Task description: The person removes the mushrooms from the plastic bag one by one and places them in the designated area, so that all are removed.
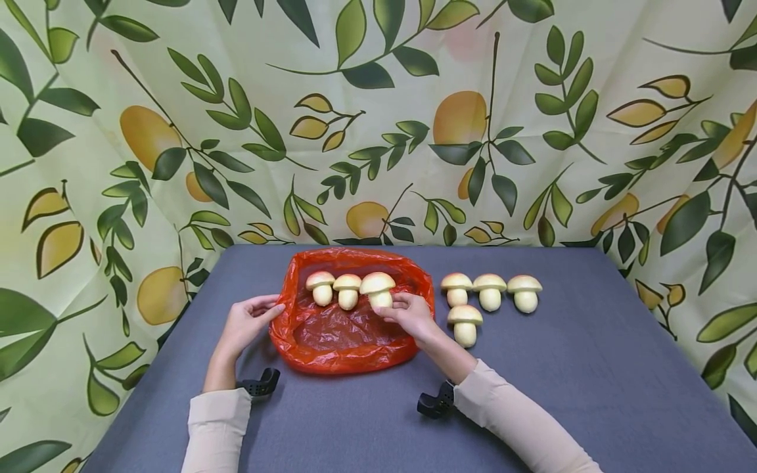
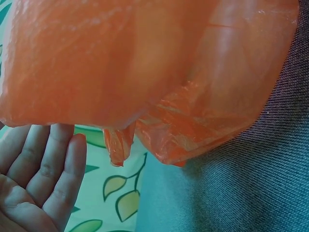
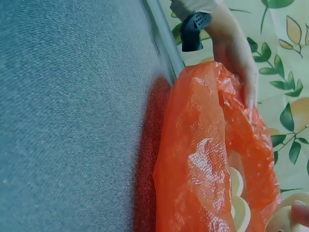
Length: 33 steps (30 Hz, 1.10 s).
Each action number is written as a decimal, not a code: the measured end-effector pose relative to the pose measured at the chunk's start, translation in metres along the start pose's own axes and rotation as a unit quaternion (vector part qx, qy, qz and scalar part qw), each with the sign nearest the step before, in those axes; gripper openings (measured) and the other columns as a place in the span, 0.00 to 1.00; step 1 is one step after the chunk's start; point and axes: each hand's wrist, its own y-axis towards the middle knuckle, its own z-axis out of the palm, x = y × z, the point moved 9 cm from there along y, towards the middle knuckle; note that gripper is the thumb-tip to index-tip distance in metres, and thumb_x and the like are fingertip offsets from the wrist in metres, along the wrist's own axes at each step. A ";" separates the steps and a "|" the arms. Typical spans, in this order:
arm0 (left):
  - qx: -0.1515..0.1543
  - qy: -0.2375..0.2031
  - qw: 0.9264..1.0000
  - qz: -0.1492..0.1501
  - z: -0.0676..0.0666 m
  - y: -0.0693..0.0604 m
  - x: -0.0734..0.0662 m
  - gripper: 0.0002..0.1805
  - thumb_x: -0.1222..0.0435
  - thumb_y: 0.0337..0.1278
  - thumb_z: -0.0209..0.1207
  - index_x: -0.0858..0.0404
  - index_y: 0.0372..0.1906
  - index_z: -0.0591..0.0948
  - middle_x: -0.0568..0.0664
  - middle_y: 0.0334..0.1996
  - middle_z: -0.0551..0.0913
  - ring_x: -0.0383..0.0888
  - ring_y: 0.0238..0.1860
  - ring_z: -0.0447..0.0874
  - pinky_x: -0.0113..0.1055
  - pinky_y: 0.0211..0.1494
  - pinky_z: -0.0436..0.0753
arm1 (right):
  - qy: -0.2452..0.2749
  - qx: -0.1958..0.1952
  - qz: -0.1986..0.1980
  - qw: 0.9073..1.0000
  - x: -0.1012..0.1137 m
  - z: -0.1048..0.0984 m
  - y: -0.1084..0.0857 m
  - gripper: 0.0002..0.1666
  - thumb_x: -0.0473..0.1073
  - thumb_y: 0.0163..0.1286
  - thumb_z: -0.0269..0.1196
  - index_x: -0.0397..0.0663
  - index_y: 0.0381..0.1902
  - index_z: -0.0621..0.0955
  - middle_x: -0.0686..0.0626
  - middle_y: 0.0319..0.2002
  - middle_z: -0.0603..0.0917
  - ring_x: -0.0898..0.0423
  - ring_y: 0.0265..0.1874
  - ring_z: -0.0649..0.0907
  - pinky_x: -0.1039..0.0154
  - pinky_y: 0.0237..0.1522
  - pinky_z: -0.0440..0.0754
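A red plastic bag (image 1: 343, 364) lies with its mouth spread wide and its rim rolled. My left hand (image 1: 248, 322) is at the bag's left rim, thumb and fingers on the plastic; in the left wrist view the bag covers its fingertips. Over the bag's right part, my right hand (image 1: 411, 315) pinches a toy mushroom (image 1: 377, 284) by its stem. To the left of that one, a red-tinged mushroom (image 1: 321, 288) and a second mushroom (image 1: 347, 291) sit side by side inside the bag, caps toward the back.
Right of the bag, a mushroom (image 1: 457, 289), another mushroom (image 1: 489, 292) and a third mushroom (image 1: 524, 293) form a row. One more mushroom (image 1: 464, 325) lies in front of the row's left end. The grey table (image 1: 355, 420) meets a leaf-patterned cloth (image 1: 402, 164) behind.
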 end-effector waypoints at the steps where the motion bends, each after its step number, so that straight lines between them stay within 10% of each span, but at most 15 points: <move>1: 0.001 -0.001 1.000 0.000 0.000 0.000 0.000 0.22 0.61 0.60 0.63 0.71 0.54 0.80 0.54 0.38 0.88 0.21 0.32 0.80 0.20 0.39 0.79 | -0.001 0.000 -0.002 1.000 0.000 -0.001 0.000 0.26 0.36 0.58 0.69 0.30 0.53 0.78 0.37 0.42 0.84 0.43 0.41 0.87 0.51 0.49 0.84; 25: 0.004 0.006 1.000 0.009 0.001 0.000 -0.003 0.21 0.61 0.60 0.62 0.71 0.54 0.80 0.61 0.41 0.87 0.21 0.33 0.80 0.19 0.40 0.79 | 0.005 0.025 -0.007 1.000 -0.001 -0.035 -0.015 0.32 0.36 0.60 0.67 0.26 0.60 0.72 0.34 0.47 0.84 0.52 0.36 0.89 0.52 0.52 0.83; 33: 0.005 -0.002 1.000 0.014 0.001 -0.001 -0.003 0.22 0.61 0.60 0.63 0.73 0.53 0.80 0.46 0.35 0.88 0.22 0.32 0.81 0.19 0.39 0.79 | 0.003 0.031 -0.008 0.999 0.001 -0.046 -0.020 0.32 0.37 0.61 0.67 0.27 0.60 0.71 0.36 0.46 0.84 0.54 0.38 0.88 0.53 0.52 0.83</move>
